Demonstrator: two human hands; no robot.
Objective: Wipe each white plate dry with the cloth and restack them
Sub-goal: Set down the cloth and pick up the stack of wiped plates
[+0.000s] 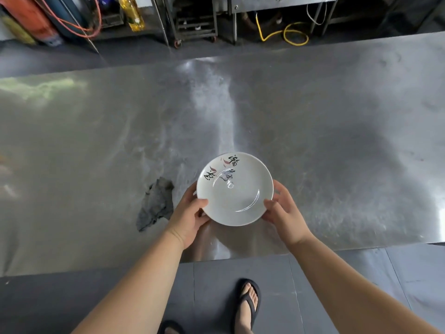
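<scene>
– Plate (234,189), location?
– Over the steel surface (337,141), near its 6 o'clock edge. Face up, roughly level, held between both hands.
– Hands?
– Left hand (190,213) grips the rim at 8 o'clock, thumb on top, fingers underneath. Right hand (286,213) grips at 4 o'clock, same hold.
– Marks on it?
– Black brush characters and red strokes, 10 to 12 o'clock. Glare in the well.
– Cloth (155,204)?
– Dark grey, crumpled, lying on the surface at the plate's 9 o'clock. Just beside the left hand, apart from the plate.
– Elsewhere?
– Oil bottle (132,13) at 11 o'clock beyond the surface. Yellow hose (289,34) at 1 o'clock on the floor. Sandalled foot (248,302) at 6 o'clock.
</scene>
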